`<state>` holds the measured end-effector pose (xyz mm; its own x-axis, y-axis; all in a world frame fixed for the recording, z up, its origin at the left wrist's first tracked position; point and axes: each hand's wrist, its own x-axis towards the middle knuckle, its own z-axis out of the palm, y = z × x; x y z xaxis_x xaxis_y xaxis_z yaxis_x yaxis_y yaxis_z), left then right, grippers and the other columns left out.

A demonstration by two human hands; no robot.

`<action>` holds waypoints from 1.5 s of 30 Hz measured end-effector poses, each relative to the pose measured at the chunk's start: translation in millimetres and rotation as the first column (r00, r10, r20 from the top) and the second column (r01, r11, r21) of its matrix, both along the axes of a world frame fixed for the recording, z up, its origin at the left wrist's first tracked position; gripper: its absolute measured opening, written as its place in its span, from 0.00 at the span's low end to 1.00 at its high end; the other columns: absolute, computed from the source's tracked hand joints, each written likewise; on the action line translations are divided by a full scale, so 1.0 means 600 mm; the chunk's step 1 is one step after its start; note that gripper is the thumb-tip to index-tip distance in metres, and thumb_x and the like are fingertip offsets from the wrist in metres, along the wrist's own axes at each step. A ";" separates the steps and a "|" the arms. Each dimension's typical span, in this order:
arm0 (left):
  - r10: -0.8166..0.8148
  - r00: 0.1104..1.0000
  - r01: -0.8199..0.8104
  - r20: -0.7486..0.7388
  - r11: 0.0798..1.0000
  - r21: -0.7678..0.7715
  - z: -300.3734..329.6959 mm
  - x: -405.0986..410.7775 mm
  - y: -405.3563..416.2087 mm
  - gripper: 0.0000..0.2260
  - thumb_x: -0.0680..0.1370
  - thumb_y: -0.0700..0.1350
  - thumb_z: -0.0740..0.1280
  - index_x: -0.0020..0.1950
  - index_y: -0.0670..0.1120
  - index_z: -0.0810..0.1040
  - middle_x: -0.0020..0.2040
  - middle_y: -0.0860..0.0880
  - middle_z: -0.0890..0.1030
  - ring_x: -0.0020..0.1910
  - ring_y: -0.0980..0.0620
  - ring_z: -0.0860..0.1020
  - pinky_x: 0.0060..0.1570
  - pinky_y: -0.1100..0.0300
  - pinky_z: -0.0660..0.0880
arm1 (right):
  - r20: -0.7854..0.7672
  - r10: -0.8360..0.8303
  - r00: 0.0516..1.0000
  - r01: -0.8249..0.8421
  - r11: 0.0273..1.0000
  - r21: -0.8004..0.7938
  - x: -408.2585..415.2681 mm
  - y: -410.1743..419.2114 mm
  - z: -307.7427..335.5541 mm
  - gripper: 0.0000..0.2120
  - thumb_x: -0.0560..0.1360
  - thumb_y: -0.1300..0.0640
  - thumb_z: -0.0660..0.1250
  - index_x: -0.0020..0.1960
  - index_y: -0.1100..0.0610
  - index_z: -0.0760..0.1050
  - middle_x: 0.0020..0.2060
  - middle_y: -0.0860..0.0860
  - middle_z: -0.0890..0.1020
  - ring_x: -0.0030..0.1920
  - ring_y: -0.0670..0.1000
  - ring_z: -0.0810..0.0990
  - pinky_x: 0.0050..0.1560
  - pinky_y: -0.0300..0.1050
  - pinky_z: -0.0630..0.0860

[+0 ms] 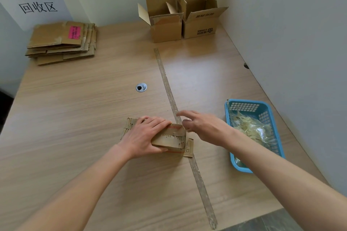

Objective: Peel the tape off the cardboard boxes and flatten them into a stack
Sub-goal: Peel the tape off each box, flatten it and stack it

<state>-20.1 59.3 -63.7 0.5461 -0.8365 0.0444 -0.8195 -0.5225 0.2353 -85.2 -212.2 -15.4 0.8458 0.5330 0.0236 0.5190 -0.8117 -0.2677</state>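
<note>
Two bare forearms reached over the table (75,118): left hand (145,137) gripped the small flattened box (172,139), right hand (201,127) hovered loosely open, so the half-folded cardboard might spring back.

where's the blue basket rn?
Head view: the blue basket sits on the table at its right edge, beside the white wall, just right of the right hand. It holds peeled tape.

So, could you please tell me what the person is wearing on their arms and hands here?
Nothing shows: both forearms are bare to the frame's lower edge, with no sleeves. The left hand and right hand carry no gloves, rings, watch or wristband.
</note>
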 end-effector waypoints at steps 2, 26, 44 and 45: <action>-0.025 1.000 0.025 -0.009 0.999 0.024 0.000 0.000 0.003 0.40 0.71 0.72 0.66 0.78 0.55 0.63 0.72 0.57 0.71 0.72 0.54 0.68 0.71 0.52 0.60 | -0.107 -0.050 0.993 0.062 0.993 0.105 -0.011 -0.001 -0.010 0.08 0.78 0.67 0.66 0.46 0.56 0.71 0.49 0.50 0.79 0.43 0.53 0.78 0.36 0.52 0.77; 0.154 0.988 -0.154 0.021 0.988 0.006 0.005 -0.028 -0.057 0.42 0.67 0.75 0.66 0.77 0.58 0.64 0.70 0.56 0.75 0.68 0.52 0.73 0.69 0.53 0.61 | 0.123 -0.667 0.734 0.614 0.730 0.300 -0.059 -0.135 -0.006 0.02 0.73 0.60 0.77 0.46 0.57 0.87 0.39 0.49 0.83 0.36 0.49 0.79 0.42 0.47 0.79; 0.337 0.939 -0.339 0.064 0.940 0.021 0.004 -0.045 -0.140 0.42 0.68 0.75 0.68 0.77 0.57 0.65 0.70 0.57 0.74 0.67 0.51 0.72 0.70 0.50 0.64 | -0.105 -0.854 0.510 0.851 0.519 -0.079 -0.202 -0.239 -0.080 0.16 0.82 0.49 0.65 0.42 0.56 0.85 0.47 0.48 0.80 0.46 0.53 0.78 0.45 0.50 0.76; 0.336 0.940 -0.338 0.062 0.941 0.024 0.004 -0.045 -0.141 0.42 0.68 0.75 0.68 0.77 0.57 0.65 0.70 0.57 0.74 0.68 0.51 0.72 0.70 0.49 0.64 | -0.131 -0.889 0.438 0.891 0.448 -0.065 -0.193 -0.238 -0.078 0.15 0.80 0.50 0.68 0.40 0.57 0.85 0.44 0.50 0.83 0.44 0.53 0.80 0.43 0.48 0.77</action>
